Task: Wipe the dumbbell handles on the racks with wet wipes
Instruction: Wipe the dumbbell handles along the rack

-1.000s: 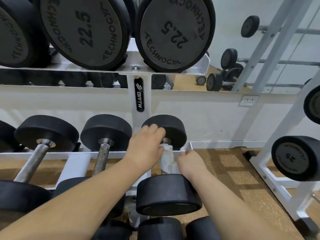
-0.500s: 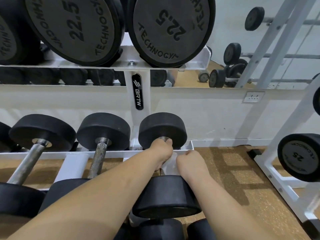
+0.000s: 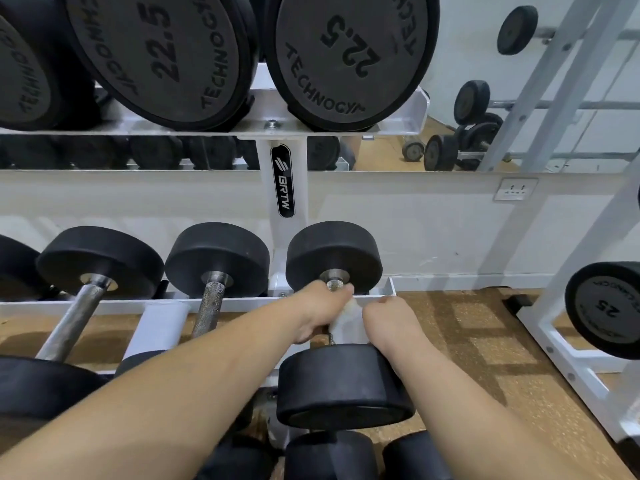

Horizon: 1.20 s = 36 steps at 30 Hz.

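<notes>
Left hand (image 3: 322, 311) curling round handle (image 3: 335, 284) of rightmost dumbbell (image 3: 346, 386) on rack (image 3: 104, 303), frame centre. White wet wipe (image 3: 346, 321) lying bunched on handle between 2 hands. Right hand (image 3: 393, 322) curling fingers, pinching wipe's right edge.

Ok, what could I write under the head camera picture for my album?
Gym cleaning: left hand and right hand grip a wet wipe around a dumbbell handle on the rack.
</notes>
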Tool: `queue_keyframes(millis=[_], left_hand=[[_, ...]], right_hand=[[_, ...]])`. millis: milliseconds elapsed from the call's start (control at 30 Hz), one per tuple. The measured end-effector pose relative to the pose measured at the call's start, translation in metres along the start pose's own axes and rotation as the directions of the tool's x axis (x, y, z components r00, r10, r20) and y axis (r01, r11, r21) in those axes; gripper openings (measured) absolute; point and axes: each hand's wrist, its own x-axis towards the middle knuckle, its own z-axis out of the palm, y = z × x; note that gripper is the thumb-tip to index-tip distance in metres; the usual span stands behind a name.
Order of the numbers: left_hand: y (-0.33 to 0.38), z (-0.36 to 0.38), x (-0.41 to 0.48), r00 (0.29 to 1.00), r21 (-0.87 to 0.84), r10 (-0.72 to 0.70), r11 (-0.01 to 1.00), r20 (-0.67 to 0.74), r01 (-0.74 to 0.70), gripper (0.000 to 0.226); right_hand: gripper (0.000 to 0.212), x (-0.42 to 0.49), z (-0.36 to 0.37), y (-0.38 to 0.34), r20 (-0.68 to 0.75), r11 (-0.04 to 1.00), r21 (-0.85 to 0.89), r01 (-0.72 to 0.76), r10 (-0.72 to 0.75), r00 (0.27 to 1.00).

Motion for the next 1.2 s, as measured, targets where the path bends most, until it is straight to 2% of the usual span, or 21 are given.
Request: queue_keyframes(millis=[100,167,233,300,400,500,567,633,700,800,833,900,933,1000,1067,1133,1200], left_hand=[[0.002,0.004,0.009,0.995,-0.040,0.038,0.998,-0.090,-0.042,0.066],[-0.003,0.003,-0.002,1.000,-0.018,-0.007,1.000,0.008,0.007,0.058],[-0.012,-0.005,-0.014,0.989,0.103,-0.066,0.993,0.133,0.053,0.055],[-0.019,-0.013,-0.019,0.978,0.227,-0.082,0.973,0.193,0.036,0.058],[-0.018,-0.022,-0.027,0.989,0.264,-0.059,0.964,0.138,0.021,0.056],[-0.014,-0.035,-0.035,1.000,0.194,0.008,0.981,-0.018,-0.004,0.043],[-0.014,-0.042,-0.039,0.990,0.284,0.104,0.956,-0.093,-0.074,0.029],[-0.013,-0.038,-0.042,0.966,0.343,0.215,0.926,-0.141,-0.156,0.037],[-0.015,-0.026,-0.039,0.964,0.162,0.229,0.965,-0.137,-0.206,0.040],[-0.021,-0.016,-0.038,0.962,0.010,0.195,0.980,-0.192,-0.196,0.022],[-0.023,-0.018,-0.036,0.963,0.002,0.181,0.983,-0.200,-0.184,0.016],[-0.024,-0.027,-0.038,0.967,-0.010,0.167,0.985,-0.190,-0.172,0.020],[-0.023,-0.033,-0.039,0.971,-0.041,0.144,0.987,-0.189,-0.155,0.023],[-0.019,-0.045,-0.038,0.977,-0.113,0.093,0.987,-0.193,-0.116,0.023],[-0.012,-0.054,-0.043,0.985,-0.098,0.091,0.989,-0.148,-0.106,0.019],[-0.005,-0.058,-0.052,0.994,-0.069,0.074,0.994,-0.082,-0.079,0.038],[0.002,-0.060,-0.063,0.998,-0.075,0.059,0.995,-0.022,-0.061,0.059]], right_hand=[[0.015,0.001,-0.001,0.001,-0.003,1.000,0.007,-0.012,0.012,1.000],[0.024,0.002,-0.002,-0.001,0.026,0.999,0.027,-0.025,0.024,0.999],[0.031,0.000,-0.002,-0.004,0.082,0.998,0.050,-0.036,0.032,0.996],[0.024,-0.002,-0.003,-0.006,0.114,0.993,0.093,-0.072,0.061,0.992],[0.004,-0.009,-0.004,-0.005,0.114,0.987,0.129,-0.098,0.083,0.990],[0.015,-0.013,-0.004,-0.001,0.082,0.988,0.143,-0.060,0.049,0.995],[0.014,-0.013,-0.003,0.000,0.032,0.987,0.160,-0.009,0.004,0.999],[0.014,-0.013,-0.002,0.000,-0.028,0.983,0.170,0.064,-0.060,0.998],[0.014,-0.016,-0.001,0.002,-0.087,0.972,0.166,0.167,-0.154,0.984],[0.015,-0.019,0.000,0.004,-0.143,0.946,0.228,0.233,-0.204,0.968],[0.013,-0.019,-0.001,0.005,-0.144,0.938,0.265,0.222,-0.189,0.971],[0.006,-0.020,-0.004,0.007,-0.088,0.909,0.387,0.157,-0.133,0.987],[0.013,-0.021,-0.005,0.008,-0.037,0.889,0.445,0.109,-0.104,0.994],[0.027,-0.019,-0.006,0.008,0.011,0.881,0.471,0.038,-0.049,0.999],[0.021,-0.018,-0.007,0.005,-0.011,0.885,0.465,0.009,-0.005,1.000],[0.014,-0.013,-0.007,0.001,0.013,0.858,0.512,-0.042,0.041,0.999],[0.022,-0.010,-0.012,-0.004,0.073,0.804,0.586,-0.102,0.073,0.995]])
